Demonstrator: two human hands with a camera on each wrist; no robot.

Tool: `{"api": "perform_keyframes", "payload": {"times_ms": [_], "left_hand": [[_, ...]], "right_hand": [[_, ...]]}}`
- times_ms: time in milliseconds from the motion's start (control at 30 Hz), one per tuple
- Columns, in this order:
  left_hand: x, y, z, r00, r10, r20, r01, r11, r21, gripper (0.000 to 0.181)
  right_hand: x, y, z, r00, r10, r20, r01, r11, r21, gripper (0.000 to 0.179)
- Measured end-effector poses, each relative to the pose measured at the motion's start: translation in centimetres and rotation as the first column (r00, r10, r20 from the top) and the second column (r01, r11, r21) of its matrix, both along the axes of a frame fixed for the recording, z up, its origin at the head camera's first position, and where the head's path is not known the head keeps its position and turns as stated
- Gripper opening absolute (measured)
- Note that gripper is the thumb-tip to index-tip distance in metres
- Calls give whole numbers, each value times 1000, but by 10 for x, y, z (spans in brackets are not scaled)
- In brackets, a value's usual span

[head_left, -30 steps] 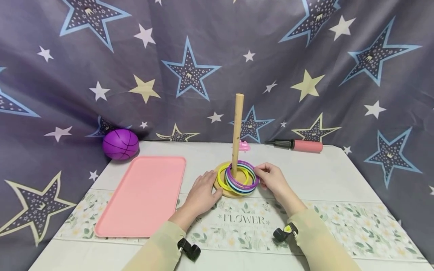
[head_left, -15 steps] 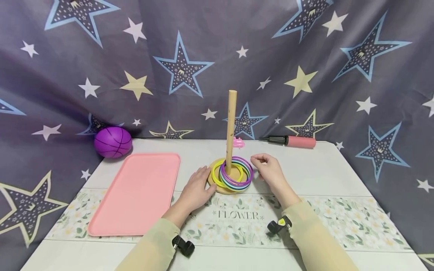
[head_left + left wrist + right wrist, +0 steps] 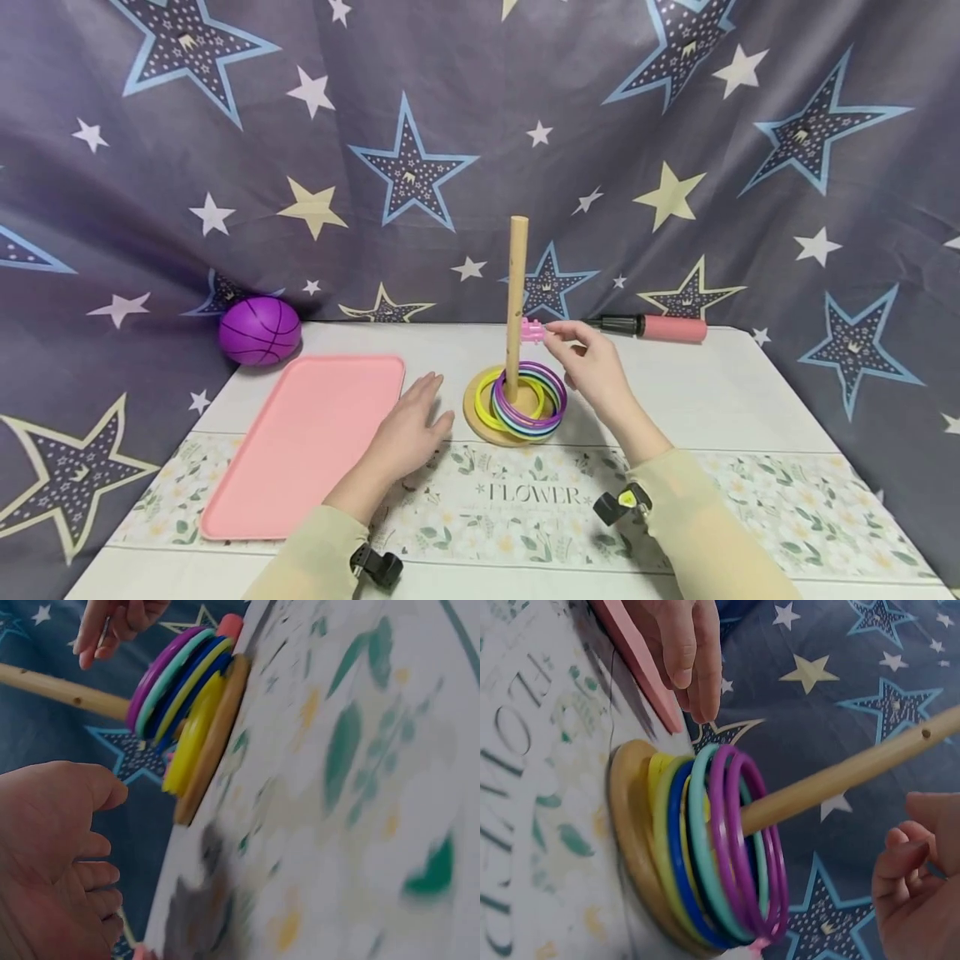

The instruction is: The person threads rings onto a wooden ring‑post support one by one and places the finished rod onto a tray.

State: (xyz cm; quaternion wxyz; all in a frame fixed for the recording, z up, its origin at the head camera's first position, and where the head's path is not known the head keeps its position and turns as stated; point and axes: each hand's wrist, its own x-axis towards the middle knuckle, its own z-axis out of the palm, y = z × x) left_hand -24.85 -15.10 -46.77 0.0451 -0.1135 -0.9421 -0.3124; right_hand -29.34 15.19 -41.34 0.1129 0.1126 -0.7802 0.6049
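A wooden peg (image 3: pixel 517 300) stands upright on a round wooden base (image 3: pixel 480 423). Several plastic rings lie around it: yellow ones (image 3: pixel 196 731) lowest, then blue, green and teal, with purple rings (image 3: pixel 754 840) on top, off-centre to the right. My left hand (image 3: pixel 408 433) is left of the base, apart from it, with fingers extended. My right hand (image 3: pixel 596 367) is above and right of the rings, its fingers loosely bent; I see no ring in it. Its fingertips appear beside a small pink plastic object (image 3: pixel 533 331) behind the peg; contact cannot be told.
A pink tray (image 3: pixel 307 442) lies left of my left hand. Behind it sits a purple basketball (image 3: pixel 260 331). A red and black hand pump (image 3: pixel 673 328) lies at the table's back right. A starry curtain (image 3: pixel 450 167) hangs behind the white table.
My left hand has drawn away from the base toward the left. My right hand has left the rings and moved up and back, near the pink object. The rings stay around the peg.
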Motion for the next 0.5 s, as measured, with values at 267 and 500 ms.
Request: {"api": "perform_keyframes", "payload": {"times_ms": [267, 500], "left_hand": [[7, -41, 16, 998, 17, -61, -18, 1000, -24, 72], [10, -82, 24, 994, 75, -84, -78, 996, -34, 69]], "right_hand": [[-1, -16, 16, 994, 97, -41, -95, 994, 50, 36], [-7, -26, 23, 992, 118, -42, -114, 990, 77, 36]]}}
